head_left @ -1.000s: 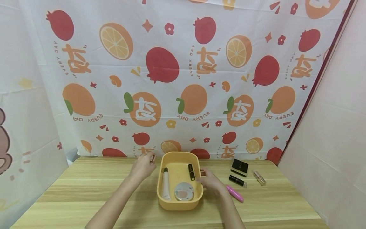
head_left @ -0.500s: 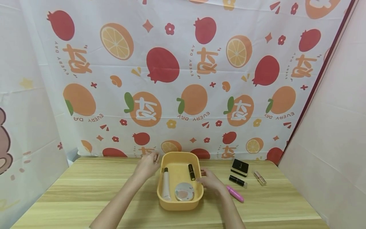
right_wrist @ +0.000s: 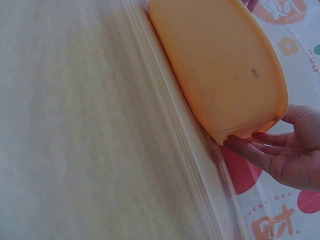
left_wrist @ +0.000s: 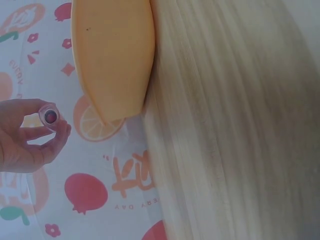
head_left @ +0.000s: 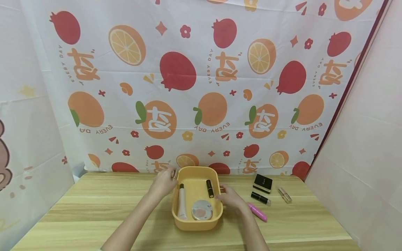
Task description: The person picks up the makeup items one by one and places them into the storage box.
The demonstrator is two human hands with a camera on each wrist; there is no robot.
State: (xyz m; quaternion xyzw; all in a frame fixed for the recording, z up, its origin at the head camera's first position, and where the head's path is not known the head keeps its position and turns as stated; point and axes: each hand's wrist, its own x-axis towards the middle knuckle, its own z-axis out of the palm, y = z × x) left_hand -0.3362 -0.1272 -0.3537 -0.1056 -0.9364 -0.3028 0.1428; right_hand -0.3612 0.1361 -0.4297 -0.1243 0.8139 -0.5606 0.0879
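Observation:
Beside the left rim of a yellow storage box [head_left: 196, 225], my left hand [head_left: 161, 183] pinches a small lip gloss tube [left_wrist: 50, 116]. The tube's clear round end, with a dark red middle, faces the left wrist camera. My right hand [head_left: 230, 197] grips the box's right side, thumb at the rim and fingers against the outer wall [right_wrist: 240, 75]. Inside the box, a white squeeze tube [head_left: 182, 204] with a black cap lies along the left. A black lipstick [head_left: 209, 189] lies at the right, and a round compact [head_left: 202, 210] sits at the near end.
Right of the box, a black square compact [head_left: 262, 183], a black tube [head_left: 260, 198], a pink pen-like tube [head_left: 257, 212] and a small clear-and-pink lip tube [head_left: 284, 194] lie on the wooden table [head_left: 103, 205]. A fruit-print curtain [head_left: 188, 87] hangs behind the table.
My left hand has moved a little to the right, closer to the box's left rim, with the lip gloss tube. My right hand and the box have stayed put.

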